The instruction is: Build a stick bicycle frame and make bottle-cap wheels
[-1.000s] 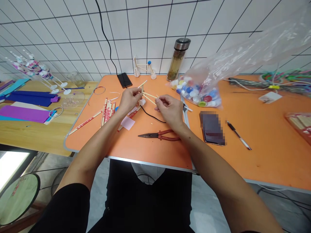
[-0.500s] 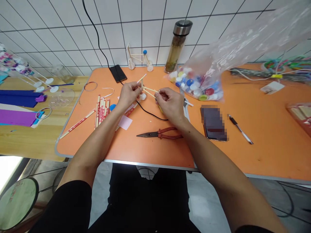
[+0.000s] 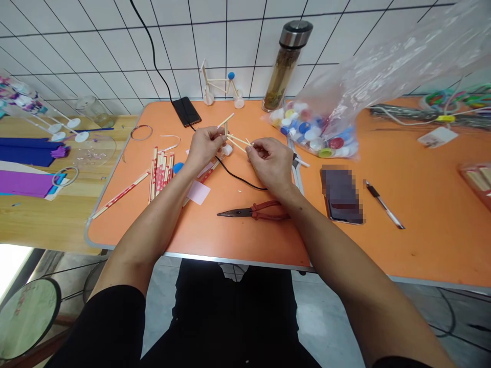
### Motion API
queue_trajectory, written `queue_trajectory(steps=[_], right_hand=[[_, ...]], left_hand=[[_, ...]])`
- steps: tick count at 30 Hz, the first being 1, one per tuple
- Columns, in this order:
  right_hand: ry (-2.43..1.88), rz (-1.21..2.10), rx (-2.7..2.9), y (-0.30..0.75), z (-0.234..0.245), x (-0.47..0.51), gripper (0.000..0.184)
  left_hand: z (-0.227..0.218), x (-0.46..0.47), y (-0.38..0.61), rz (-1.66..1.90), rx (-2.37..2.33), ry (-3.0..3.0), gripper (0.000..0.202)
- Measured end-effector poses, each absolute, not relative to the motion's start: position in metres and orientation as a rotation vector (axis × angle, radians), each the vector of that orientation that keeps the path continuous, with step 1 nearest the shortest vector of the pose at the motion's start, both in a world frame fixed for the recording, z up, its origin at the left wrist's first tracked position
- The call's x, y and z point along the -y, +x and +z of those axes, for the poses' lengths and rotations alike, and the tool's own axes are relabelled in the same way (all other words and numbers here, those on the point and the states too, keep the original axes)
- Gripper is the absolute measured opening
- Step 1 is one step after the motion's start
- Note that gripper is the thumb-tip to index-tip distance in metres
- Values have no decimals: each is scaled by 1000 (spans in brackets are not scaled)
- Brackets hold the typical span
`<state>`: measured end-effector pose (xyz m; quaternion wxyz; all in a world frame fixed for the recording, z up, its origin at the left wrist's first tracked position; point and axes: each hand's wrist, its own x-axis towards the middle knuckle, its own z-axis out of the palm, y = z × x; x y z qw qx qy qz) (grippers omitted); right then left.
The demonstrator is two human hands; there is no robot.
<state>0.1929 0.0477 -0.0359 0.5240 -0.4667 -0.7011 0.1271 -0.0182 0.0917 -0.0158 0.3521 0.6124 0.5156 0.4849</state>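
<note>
Between my hands is a small frame of thin wooden sticks (image 3: 237, 139), joined at angles, held just above the table. My left hand (image 3: 207, 148) is closed, pinching the frame's left end, where one stick points up and to the right. The fingers of my right hand (image 3: 270, 161) are closed on the frame's right end; its exact joint is too small to make out. A white bottle cap (image 3: 227, 150) shows beside my left fingertips. Below my hands lie red-handled long-nose pliers (image 3: 251, 210), partly behind my right wrist. Paper-sleeved chopsticks (image 3: 163, 171) lie left of my left forearm.
A small stick model with cap wheels (image 3: 222, 87) stands by the wall, near a tea bottle (image 3: 287, 66). A plastic bag of bottle caps (image 3: 314, 133) lies at right, behind a phone (image 3: 341, 197) and a pen (image 3: 384, 205). A black cable (image 3: 241, 177) crosses beneath my hands.
The view has shifted slightly, so the things on the table appear a little displaced. Both hands keep their hold on the stick frame, with hardly any movement.
</note>
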Motion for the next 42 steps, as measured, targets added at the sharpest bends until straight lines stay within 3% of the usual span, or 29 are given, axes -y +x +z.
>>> queue_trajectory(steps=[13,30,37,42], right_hand=[[-1118,411,1657,194,-42,-50,13],[-1101,415,1691,197,-38,-47,37],[-1079,366,1718,201,-36,-47,28],[-1074,308,1741,203,-38,-51,32]], left_hand=[[-16,-91,-17,1260,-1344,1591,20],[-21,-94,-19,1253,-1329,1639,20],[-23,-95,-19,1265,-1331,1656,20],[-26,-98,-20,1267,-1327,1689,22]])
